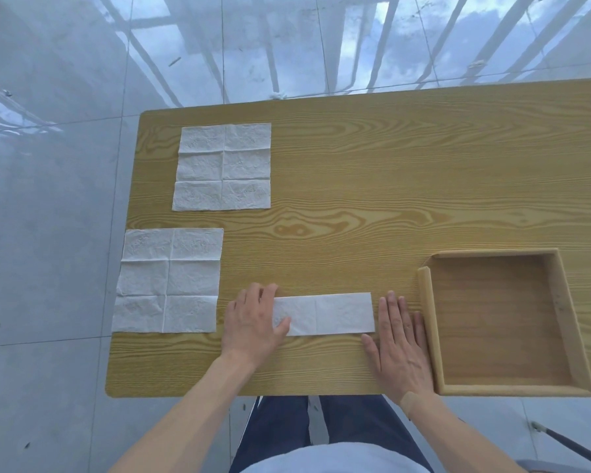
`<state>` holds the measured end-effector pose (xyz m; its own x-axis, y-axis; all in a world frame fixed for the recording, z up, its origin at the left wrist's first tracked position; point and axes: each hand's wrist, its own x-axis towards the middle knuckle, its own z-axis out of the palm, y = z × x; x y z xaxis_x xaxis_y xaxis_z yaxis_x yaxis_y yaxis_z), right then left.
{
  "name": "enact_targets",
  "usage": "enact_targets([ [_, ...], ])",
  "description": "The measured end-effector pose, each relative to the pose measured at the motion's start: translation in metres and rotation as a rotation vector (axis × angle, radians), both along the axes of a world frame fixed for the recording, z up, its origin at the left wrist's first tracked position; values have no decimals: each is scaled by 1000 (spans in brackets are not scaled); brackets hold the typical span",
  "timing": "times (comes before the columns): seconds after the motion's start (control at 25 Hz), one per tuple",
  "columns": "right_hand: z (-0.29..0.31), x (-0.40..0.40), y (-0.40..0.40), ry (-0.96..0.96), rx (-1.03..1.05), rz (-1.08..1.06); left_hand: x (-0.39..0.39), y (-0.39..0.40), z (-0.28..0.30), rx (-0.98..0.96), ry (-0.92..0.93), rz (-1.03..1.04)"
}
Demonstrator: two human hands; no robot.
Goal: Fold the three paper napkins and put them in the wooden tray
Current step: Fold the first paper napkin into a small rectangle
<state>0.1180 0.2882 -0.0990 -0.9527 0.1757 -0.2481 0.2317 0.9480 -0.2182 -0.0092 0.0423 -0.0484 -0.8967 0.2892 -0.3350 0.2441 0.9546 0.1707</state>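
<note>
A white paper napkin folded into a long strip (pixel 331 314) lies near the table's front edge. My left hand (pixel 253 322) lies flat over its left end, thumb on top of the paper. My right hand (pixel 398 346) rests flat on the table at the strip's right end, fingers spread, holding nothing. Two unfolded creased napkins lie flat on the left: one at the back (pixel 223 167), one nearer me (pixel 168 280) overhanging the table's left edge. The wooden tray (pixel 427 302) stands at the front right with nothing in it, touching my right hand's side.
The wooden table (pixel 372 186) ends just in front of my hands and just left of the near napkin. Shiny grey floor tiles surround it. My legs in dark trousers show below the front edge.
</note>
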Motion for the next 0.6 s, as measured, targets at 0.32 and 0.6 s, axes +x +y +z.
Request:
enact_targets([
  [0.32,1,-1,-1,6,-9,-23,-15,12,15,32,-389,289],
  [0.6,-1,-3,-1,14,-22,-25,-21,-10,35,420,-407,655],
])
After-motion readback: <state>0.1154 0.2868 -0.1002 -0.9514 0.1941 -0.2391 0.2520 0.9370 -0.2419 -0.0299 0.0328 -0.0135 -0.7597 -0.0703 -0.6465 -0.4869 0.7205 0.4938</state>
